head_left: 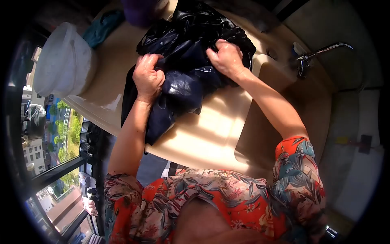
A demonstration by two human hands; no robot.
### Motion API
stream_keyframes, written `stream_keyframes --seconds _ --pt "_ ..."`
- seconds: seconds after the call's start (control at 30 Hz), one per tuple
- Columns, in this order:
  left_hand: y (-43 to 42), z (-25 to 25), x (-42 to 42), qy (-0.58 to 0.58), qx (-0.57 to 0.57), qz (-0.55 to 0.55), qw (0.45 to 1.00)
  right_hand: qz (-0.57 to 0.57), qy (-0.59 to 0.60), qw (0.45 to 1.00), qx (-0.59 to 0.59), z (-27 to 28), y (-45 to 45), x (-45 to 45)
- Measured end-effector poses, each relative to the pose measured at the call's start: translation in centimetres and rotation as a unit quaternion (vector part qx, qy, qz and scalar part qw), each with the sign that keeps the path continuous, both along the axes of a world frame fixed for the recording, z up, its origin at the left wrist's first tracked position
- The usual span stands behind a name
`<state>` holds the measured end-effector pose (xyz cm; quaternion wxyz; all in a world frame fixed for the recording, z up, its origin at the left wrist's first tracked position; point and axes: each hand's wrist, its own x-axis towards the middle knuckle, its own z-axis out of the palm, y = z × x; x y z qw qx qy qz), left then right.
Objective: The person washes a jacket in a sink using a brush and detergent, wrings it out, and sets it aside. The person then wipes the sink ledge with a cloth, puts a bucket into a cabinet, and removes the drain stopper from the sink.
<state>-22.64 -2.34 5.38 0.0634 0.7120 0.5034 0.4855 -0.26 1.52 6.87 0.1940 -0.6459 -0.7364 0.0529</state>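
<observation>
A wet, dark navy garment (pixel 180 87) lies bunched across the beige washing counter (pixel 203 134), part of it hanging over the front edge. Its cloth is shiny with water and its exact kind cannot be made out. My left hand (pixel 148 76) is closed on the garment's left side, fingers curled into the fabric. On the right side, my right hand (pixel 227 58) grips another fold of it, with the fingertips partly hidden. Between the hands the cloth is creased and rumpled.
Right of the counter is a sink basin (pixel 260 122) with a chrome faucet (pixel 304 61) behind it. A white bucket (pixel 63 61) stands at the left, near a teal cloth (pixel 103 28) and a purple object (pixel 142 10). Windows line the left side.
</observation>
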Motion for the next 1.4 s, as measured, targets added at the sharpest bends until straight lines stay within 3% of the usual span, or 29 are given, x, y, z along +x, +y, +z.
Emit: stream_keyframes --seconds 0.1,0.17,0.2,0.23,0.27,0.3,0.33,0.4,0.47,0.5,0.6,0.63,0.73,0.77,0.87,0.93,0.97,1.03,1.07,1.1,1.13,1.17,1.2,1.3,1.33,1.4 --pt "0.0 0.2 -0.2 0.010 -0.013 -0.008 1.000 0.123 0.062 0.990 0.040 -1.8 -2.6 -1.2" --pt "-0.1 0.6 -0.2 0.010 -0.018 -0.014 1.000 -0.018 -0.071 0.997 -0.023 -2.5 3.7 3.1" --pt "-0.2 0.7 -0.2 0.013 -0.018 -0.013 1.000 -0.094 0.006 0.988 -0.119 0.8 4.6 4.2" --pt "-0.1 0.5 -0.3 0.013 -0.015 -0.011 1.000 -0.068 -0.027 0.991 -0.113 -2.4 8.0 7.9" --pt "0.0 0.1 -0.3 0.010 -0.011 -0.008 1.000 -0.101 -0.031 0.986 -0.132 -1.0 7.8 8.7" --pt "0.1 -0.2 -0.4 0.012 -0.006 -0.007 1.000 -0.116 -0.043 0.985 -0.119 -3.1 9.3 10.8" --pt "0.2 -0.2 -0.4 0.008 -0.007 -0.006 1.000 -0.036 0.049 0.978 -0.201 -3.4 9.9 12.4" --pt "0.2 -0.3 -0.4 0.004 -0.010 0.000 1.000 0.007 0.177 0.941 -0.290 4.1 6.5 11.7" --pt "0.2 -0.2 -0.3 -0.007 -0.010 0.003 1.000 -0.128 0.316 0.925 -0.169 5.0 6.5 13.3" --pt "0.1 -0.1 -0.2 -0.011 -0.012 0.004 1.000 -0.179 0.242 0.949 -0.098 3.5 8.8 15.4" --pt "0.2 0.1 -0.3 -0.024 -0.029 0.008 0.999 -0.001 -0.074 0.997 0.009 -3.6 12.8 21.2" --pt "0.2 0.2 -0.3 -0.027 -0.026 0.008 0.999 -0.049 -0.080 0.996 0.010 -5.8 14.0 22.7" --pt "-0.1 0.3 0.3 -0.034 -0.024 0.006 0.999 -0.064 -0.021 0.994 -0.088 -0.1 10.3 21.2" --pt "0.0 0.3 0.3 -0.038 -0.023 0.009 0.999 -0.091 -0.081 0.985 -0.120 -0.8 11.6 22.6" --pt "0.1 0.1 0.2 -0.051 -0.025 0.011 0.998 -0.165 0.290 0.939 -0.083 2.5 7.9 15.5" --pt "0.0 0.0 0.4 -0.066 -0.024 0.011 0.997 -0.117 0.379 0.901 -0.178 0.1 8.4 13.6" --pt "0.1 0.1 0.4 -0.075 -0.021 0.007 0.997 -0.175 0.258 0.932 -0.185 1.0 8.3 10.6" --pt "0.5 0.1 0.4 -0.103 -0.013 -0.023 0.994 -0.015 0.468 0.848 -0.248 1.8 8.8 7.2" --pt "0.4 0.6 0.6 -0.096 -0.015 -0.023 0.995 0.093 0.486 0.807 -0.322 3.6 7.7 4.4" --pt "0.2 1.4 0.9 -0.089 -0.018 -0.023 0.996 0.102 0.308 0.920 -0.220 3.9 5.6 1.4" --pt "0.0 1.8 1.1 -0.084 -0.023 -0.023 0.996 0.170 0.128 0.974 -0.074 3.5 3.3 -1.1" --pt "-0.1 1.9 0.9 -0.049 -0.022 -0.035 0.998 0.154 0.027 0.987 -0.049 4.1 0.2 -3.2" --pt "-0.1 1.8 0.8 -0.008 -0.023 -0.042 0.999 0.146 0.009 0.989 0.034 3.0 -1.9 -3.8" --pt "-0.1 0.9 1.0 0.066 -0.025 -0.052 0.996 0.115 -0.026 0.989 0.093 -1.8 1.1 -1.7" --pt "0.0 0.7 1.5 0.085 -0.031 -0.053 0.994 0.147 0.154 0.973 -0.091 -2.4 3.7 0.6" --pt "0.3 1.2 2.3 0.130 -0.027 -0.052 0.990 0.032 0.091 0.995 -0.028 -1.7 5.6 0.1"
